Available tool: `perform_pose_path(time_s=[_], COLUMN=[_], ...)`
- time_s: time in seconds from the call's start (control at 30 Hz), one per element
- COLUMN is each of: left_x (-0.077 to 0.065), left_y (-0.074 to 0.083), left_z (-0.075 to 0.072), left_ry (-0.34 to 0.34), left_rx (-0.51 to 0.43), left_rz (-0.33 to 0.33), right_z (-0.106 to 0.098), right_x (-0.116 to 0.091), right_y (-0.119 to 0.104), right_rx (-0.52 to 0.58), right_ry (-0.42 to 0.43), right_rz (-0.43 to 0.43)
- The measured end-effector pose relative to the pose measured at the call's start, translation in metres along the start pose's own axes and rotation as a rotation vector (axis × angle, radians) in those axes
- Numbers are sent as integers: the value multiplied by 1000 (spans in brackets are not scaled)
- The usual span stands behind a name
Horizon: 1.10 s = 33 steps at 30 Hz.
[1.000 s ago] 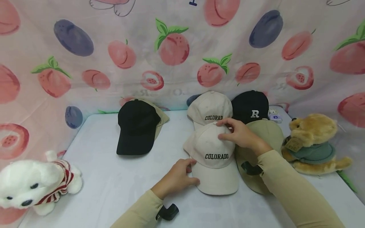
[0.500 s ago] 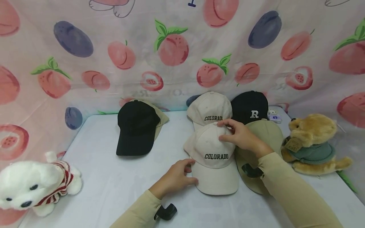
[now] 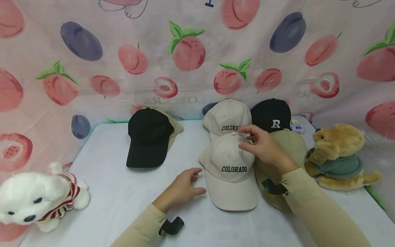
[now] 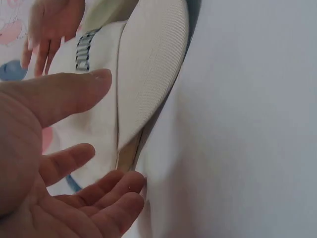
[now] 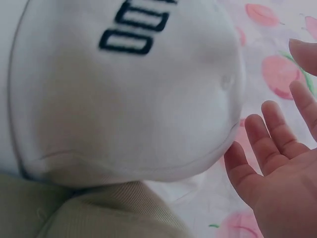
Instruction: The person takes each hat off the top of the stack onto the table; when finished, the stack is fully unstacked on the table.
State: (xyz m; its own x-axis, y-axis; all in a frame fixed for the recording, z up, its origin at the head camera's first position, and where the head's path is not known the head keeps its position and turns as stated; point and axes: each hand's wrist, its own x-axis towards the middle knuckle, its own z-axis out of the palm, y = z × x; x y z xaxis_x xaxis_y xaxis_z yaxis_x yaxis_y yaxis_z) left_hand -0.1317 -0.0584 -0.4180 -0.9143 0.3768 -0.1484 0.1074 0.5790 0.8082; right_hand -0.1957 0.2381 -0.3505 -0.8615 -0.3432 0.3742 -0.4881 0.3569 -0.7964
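A cream baseball cap lettered COLORADO (image 3: 228,156) sits right of centre on the white table, brim toward me. My left hand (image 3: 182,188) hovers just left of its brim, fingers spread and a small gap from the cloth. The left wrist view shows the brim (image 4: 151,59) beyond that hand's thumb. Over the upper right of the crown is my right hand (image 3: 263,145), thumb and fingers loosely apart. Its fingers (image 5: 272,134) show beside the crown in the right wrist view, gripping nothing. Behind stands another cream COLORADO cap (image 3: 226,115), partly covered.
A black cap with an R (image 3: 270,113) and a khaki cap (image 3: 288,145) stand to the right, near a golden plush dog (image 3: 339,147). Farther left are a black cap (image 3: 149,137) overlapping a khaki one (image 3: 176,130), and a white plush dog (image 3: 34,195).
My left hand has drawn back leftward off the front cap's brim. My right hand has lifted slightly up and right from the crown. The caps stay where they were.
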Motion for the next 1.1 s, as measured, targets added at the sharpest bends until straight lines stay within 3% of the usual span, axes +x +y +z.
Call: perform_pose_path(time_s=[0.37,0.57,0.8,1.1], left_x=[-13,-23,-35,-46], left_y=[-17,-27,-35,-48], left_z=[-32,-48,-68,-92], left_ry=[103,147,181,229], left_rx=[-79,-121,-103,-63], left_rz=[-44,-25,-6,-11], right_z=[7,14,32,60], right_x=[-2,-3,-4,0], right_y=[-18,-27,-33,-36], right_rx=[23,64,19,70], right_ry=[-24,-62,-119,-167], right_rz=[-21,4,4,-31])
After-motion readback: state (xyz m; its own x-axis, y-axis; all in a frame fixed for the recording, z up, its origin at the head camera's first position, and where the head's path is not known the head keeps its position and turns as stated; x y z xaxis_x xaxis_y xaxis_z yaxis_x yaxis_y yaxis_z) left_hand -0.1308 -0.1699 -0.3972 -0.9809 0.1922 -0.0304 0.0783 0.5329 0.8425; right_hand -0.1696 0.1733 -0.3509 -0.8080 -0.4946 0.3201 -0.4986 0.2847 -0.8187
